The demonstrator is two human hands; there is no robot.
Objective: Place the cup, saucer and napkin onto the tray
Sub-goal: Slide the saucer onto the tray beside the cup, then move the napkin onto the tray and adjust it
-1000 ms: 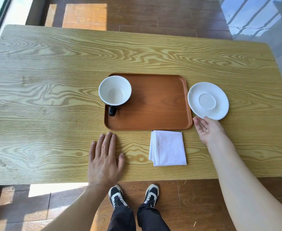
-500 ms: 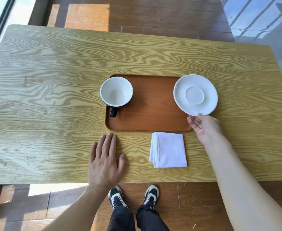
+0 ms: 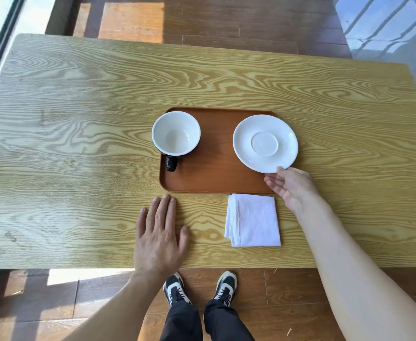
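Observation:
A brown tray [image 3: 216, 178] lies in the middle of the wooden table. A cup [image 3: 176, 136], white inside and black outside, stands on the tray's left part with its handle toward me. My right hand [image 3: 291, 185] grips the near rim of the white saucer [image 3: 265, 143], which is over the tray's right end and overhangs its right edge. A folded white napkin [image 3: 253, 219] lies on the table just in front of the tray's right half. My left hand [image 3: 159, 236] rests flat on the table, fingers apart, in front of the tray's left corner.
The table [image 3: 79, 119] has its near edge right behind my left wrist. Wooden floor and my shoes [image 3: 199, 287] show below it. A window frame [image 3: 2, 45] runs along the far left.
My right hand took the saucer from the table right of the tray and carried it left, over the tray's right end. The left hand, cup and napkin stayed put.

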